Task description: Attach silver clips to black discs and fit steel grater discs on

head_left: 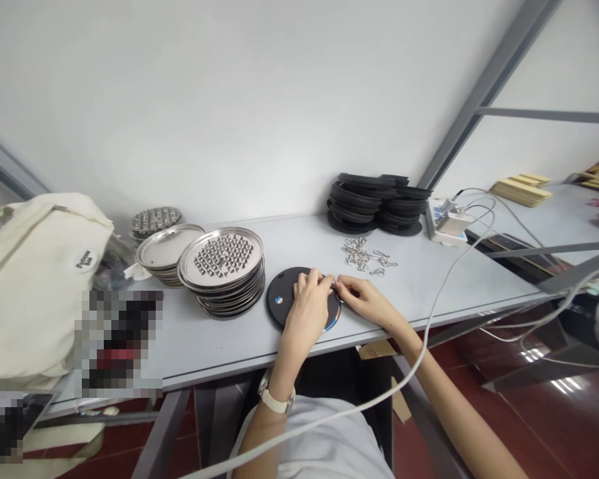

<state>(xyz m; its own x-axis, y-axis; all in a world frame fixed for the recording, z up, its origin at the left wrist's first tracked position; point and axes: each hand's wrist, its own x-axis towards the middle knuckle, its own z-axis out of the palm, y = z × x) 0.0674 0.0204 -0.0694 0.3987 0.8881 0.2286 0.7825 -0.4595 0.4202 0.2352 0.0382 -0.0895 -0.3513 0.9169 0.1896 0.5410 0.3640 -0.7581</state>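
Observation:
A round black disc [285, 283] with a small blue and orange mark lies on the desk near its front edge. Over the disc rests my left hand [309, 299], its fingers bent and gripping the right side of the rim. My right hand [367, 299] pinches a small metal clasp [339, 297] against that same rim, and the fingers partly hide it. Behind my right hand, several loose metal clasps [362, 254] are scattered in a small heap. The lower right edge of the disc shows a coloured stripe.
Stacked metal discs [224, 263] with raised teeth stand at left, beside plain metal discs [170, 246]. Black disc stacks [362, 203] sit against the wall. A power strip [446, 223] is at right; a white cable [434, 313] crosses before my right forearm. A cream bag [34, 286] occupies the left end.

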